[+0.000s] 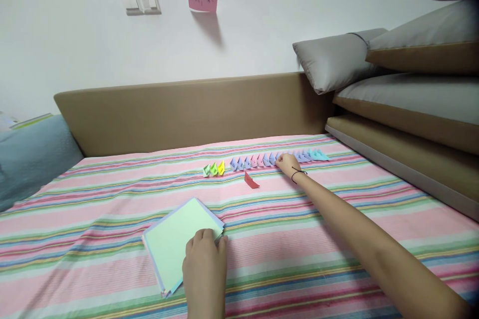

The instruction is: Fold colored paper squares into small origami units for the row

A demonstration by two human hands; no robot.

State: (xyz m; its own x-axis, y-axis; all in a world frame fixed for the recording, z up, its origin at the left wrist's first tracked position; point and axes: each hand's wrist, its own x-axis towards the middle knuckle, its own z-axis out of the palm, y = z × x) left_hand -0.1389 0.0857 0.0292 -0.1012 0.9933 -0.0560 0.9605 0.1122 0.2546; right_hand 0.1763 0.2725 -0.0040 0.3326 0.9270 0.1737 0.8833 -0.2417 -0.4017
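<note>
Resting slack and unclenched with the left hand [204, 259] on the near right corner of a stack of pastel paper sheets [175, 244], pale green on top, flat on the striped bed sheet [337, 259]. Reaching far across with the right hand [287, 163], fingertips at a row of small folded paper pieces [262, 161] in yellow-green, lilac, pink and blue; impossible to tell whether pinching one or merely touching. Just short of the row, alone: a red folded piece [251, 180].
</note>
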